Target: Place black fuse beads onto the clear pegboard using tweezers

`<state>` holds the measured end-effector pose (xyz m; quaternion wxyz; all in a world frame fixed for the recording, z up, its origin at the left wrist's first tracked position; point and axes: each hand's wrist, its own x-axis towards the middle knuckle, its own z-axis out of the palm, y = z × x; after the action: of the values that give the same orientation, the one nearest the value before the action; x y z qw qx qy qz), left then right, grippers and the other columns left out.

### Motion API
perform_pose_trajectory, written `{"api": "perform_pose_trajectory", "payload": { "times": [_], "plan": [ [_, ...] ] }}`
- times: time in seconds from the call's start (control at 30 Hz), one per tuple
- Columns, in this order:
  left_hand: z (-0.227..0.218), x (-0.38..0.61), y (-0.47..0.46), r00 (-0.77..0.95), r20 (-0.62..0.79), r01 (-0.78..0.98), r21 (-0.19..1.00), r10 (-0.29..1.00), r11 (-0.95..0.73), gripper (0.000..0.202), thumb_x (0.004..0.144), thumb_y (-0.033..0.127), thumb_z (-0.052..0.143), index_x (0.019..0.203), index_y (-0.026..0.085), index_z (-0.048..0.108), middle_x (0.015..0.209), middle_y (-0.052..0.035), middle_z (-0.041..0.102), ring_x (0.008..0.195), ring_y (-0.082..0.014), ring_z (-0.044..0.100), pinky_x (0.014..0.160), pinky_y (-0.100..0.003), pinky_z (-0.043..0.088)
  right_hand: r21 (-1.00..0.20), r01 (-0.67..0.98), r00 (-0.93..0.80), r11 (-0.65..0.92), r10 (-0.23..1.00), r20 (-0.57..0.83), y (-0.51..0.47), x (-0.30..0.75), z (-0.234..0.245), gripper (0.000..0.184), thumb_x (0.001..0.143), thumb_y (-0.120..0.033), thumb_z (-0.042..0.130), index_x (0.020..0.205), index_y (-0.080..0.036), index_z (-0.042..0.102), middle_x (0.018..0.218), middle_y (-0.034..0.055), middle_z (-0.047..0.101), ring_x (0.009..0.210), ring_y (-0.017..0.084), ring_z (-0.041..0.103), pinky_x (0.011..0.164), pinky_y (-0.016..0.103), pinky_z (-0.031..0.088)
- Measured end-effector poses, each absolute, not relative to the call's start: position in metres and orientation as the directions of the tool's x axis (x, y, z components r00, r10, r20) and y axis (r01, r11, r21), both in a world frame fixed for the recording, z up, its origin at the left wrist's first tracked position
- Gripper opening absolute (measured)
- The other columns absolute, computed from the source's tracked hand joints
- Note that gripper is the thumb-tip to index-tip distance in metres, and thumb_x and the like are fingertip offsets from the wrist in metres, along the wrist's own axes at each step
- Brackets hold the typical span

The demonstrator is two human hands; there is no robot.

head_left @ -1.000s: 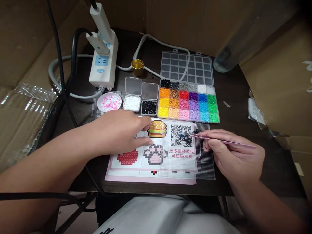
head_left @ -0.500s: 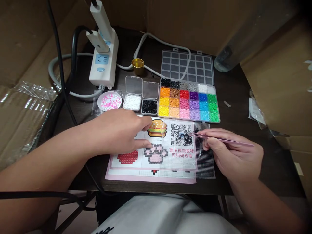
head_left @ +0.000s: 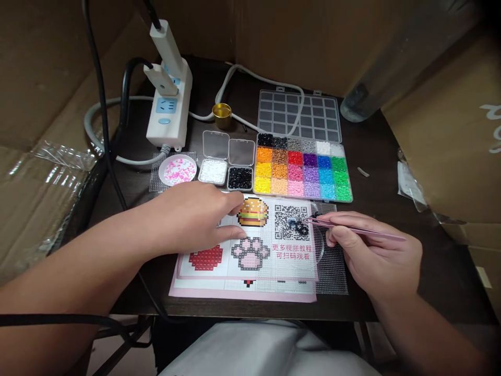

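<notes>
Pink tweezers [head_left: 366,232] are pinched in my right hand [head_left: 385,256], their tips over a clear pegboard [head_left: 332,271]. By the tips sits a small cluster of black beads [head_left: 301,228], partly over a printed QR code. My left hand [head_left: 195,216] rests on the pattern sheet [head_left: 250,274], thumb and index finger apart, holding nothing; its other fingers are tucked out of sight. Beside its fingertips show a printed burger [head_left: 252,211] and a pink paw [head_left: 250,254]. Just beyond are small open boxes of white beads [head_left: 213,171] and black beads [head_left: 240,178].
A sorted bead case [head_left: 301,169] with its lid open lies behind the sheets. To its left are a dish of pink and white beads [head_left: 177,170], a gold cup [head_left: 222,116] and a power strip [head_left: 169,112]. Cables and cardboard walls [head_left: 438,136] surround the dark table.
The whole view has shifted, so the table appears slightly lower. The tweezer tips have moved a little to the right of the black bead cluster. My left hand stays on the sheet.
</notes>
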<state>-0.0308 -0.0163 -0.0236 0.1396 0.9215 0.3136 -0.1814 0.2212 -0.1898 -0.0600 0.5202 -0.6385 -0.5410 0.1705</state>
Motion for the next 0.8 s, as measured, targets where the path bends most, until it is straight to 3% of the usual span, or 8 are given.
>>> {"api": "perform_pose_trajectory", "payload": {
  "times": [0.5,0.8],
  "plan": [
    [-0.0216,-0.031,-0.0169,0.733,-0.426,0.624,0.107,0.531,-0.774,0.046,0.088,0.07,0.056,0.103,0.03,0.07,0.068,-0.0079,0.071,0.06,-0.0266,0.064,0.053,-0.037,0.033,-0.874,0.474,0.38,0.105,0.871,0.311,-0.1891,0.2229,-0.0647,0.021,0.092,-0.011,0.078,0.095,-0.029,0.088,0.095,0.002,0.087,0.079,0.018,0.081,0.058,0.025,0.065],
    [-0.0208,-0.0272,-0.0172,0.745,-0.414,0.615,0.124,0.523,-0.779,0.045,0.088,0.069,0.058,0.102,0.028,0.07,0.062,-0.0056,0.066,0.055,-0.0261,0.059,0.055,-0.037,0.029,-0.86,0.5,0.378,0.096,0.87,0.317,-0.188,0.2211,-0.0609,0.025,0.091,-0.008,0.076,0.085,-0.03,0.086,0.093,0.0001,0.087,0.085,0.018,0.083,0.065,0.025,0.068]
  ]
}}
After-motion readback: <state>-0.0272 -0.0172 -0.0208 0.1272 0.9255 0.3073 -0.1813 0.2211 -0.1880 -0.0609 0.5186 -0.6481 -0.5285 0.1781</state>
